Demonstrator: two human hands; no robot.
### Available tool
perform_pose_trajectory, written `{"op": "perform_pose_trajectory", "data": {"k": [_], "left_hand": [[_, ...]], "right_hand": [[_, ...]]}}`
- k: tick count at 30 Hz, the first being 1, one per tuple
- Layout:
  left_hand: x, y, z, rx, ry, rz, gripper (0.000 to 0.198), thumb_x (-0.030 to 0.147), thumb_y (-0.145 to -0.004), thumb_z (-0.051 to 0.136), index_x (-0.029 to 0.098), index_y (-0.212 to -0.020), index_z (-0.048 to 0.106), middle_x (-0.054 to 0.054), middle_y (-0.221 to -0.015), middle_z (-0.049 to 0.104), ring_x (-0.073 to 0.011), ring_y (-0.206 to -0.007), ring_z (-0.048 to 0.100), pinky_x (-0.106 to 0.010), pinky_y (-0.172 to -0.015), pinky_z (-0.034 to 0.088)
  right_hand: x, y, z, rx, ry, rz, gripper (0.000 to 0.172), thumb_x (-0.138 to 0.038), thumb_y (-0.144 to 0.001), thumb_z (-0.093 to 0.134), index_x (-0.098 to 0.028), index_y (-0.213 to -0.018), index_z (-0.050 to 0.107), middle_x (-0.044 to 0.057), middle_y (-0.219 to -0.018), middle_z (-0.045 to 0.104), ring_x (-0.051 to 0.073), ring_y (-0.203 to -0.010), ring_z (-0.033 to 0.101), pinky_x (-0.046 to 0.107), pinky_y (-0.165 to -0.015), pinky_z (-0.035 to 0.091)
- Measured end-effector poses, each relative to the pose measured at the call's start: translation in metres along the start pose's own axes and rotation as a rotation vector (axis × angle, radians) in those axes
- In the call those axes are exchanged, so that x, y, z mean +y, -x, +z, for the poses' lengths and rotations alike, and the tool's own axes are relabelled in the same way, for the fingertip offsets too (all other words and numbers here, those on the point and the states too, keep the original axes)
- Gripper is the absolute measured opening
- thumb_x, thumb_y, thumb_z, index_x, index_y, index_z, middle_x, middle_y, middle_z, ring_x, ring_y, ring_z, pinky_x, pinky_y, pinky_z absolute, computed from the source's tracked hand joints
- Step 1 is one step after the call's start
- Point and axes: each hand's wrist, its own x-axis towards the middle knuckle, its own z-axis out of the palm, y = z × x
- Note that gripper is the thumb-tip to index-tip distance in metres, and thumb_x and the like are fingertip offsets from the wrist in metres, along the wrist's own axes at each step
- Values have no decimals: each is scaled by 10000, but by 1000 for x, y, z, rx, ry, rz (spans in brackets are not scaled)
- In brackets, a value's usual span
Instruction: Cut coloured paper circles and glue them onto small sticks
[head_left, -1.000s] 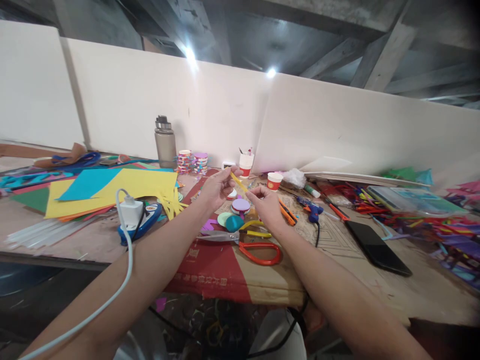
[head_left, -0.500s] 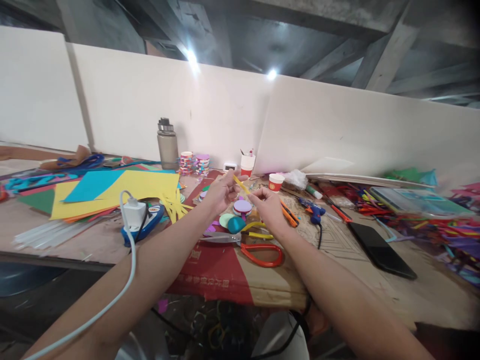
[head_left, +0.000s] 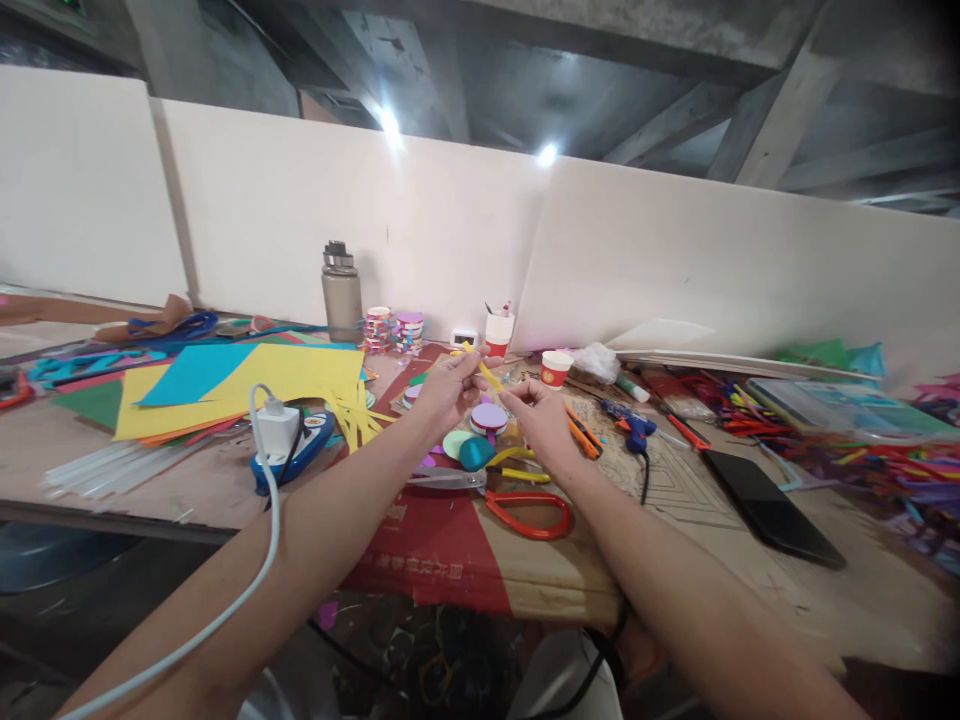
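A narrow yellow strip (head_left: 490, 378), which looks like paper or foam, is stretched between my hands above the table. My left hand (head_left: 453, 388) pinches its upper end, where a bit of yellow pokes past the fingertips. The lower end is pinched by my right hand (head_left: 534, 405). Just beneath lies a round piece with a lilac top (head_left: 488, 418), beside a teal disc (head_left: 475, 453) and a pale green disc (head_left: 454, 443). Nearer to me rest scissors with red handles (head_left: 529, 515), and a yellow-handled tool (head_left: 520, 470) lies behind them.
On the left are yellow sheets (head_left: 300, 372), cut yellow strips (head_left: 355, 418) and a blue power strip (head_left: 315, 440) whose white cable crosses my left arm. A bottle (head_left: 342, 295) and paper cups (head_left: 556, 368) stand behind. A glue gun (head_left: 634, 428) and black phone (head_left: 772, 505) lie right.
My left fingers have closed further round the upper end of the yellow strip, and its tip now shows above them. My right hand keeps its pinch. The view has shifted slightly.
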Motion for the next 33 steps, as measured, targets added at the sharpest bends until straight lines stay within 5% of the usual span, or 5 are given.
{"op": "perform_pose_trajectory", "data": {"k": [18,26,29,33], "left_hand": [[0,-3,-3,-50,39,56,100,172,-927,607,102,-871,650,-79,-834,740,-12,-425,514,-116,-379,346],[3,-14,-14,33,58,93,51,140,-874,658,99,-843,663,-57,-790,724,-7,-480,516,-95,-411,344],[4,-15,-16,35,-3,88,82,131,-878,629,92,-821,673,-61,-750,713,-21,-472,529,-108,-398,336],[11,-16,-19,71,-60,84,91,110,-854,634,84,-778,676,-71,-730,713,-18,-441,504,-114,-377,305]], "right_hand": [[1,0,0,-54,0,19,229,-418,-703,665,-195,-667,625,0,-652,634,151,-615,542,293,-612,434],[0,-22,-30,-92,-8,64,275,-446,-646,711,-182,-698,656,-4,-670,651,141,-641,537,289,-647,430],[-2,-25,-43,-188,111,37,255,-431,-694,698,-178,-725,684,1,-705,675,143,-654,556,285,-653,430],[-9,-17,-52,-560,288,-22,226,-392,-707,725,-200,-824,745,0,-708,691,154,-629,585,266,-597,429]]}}
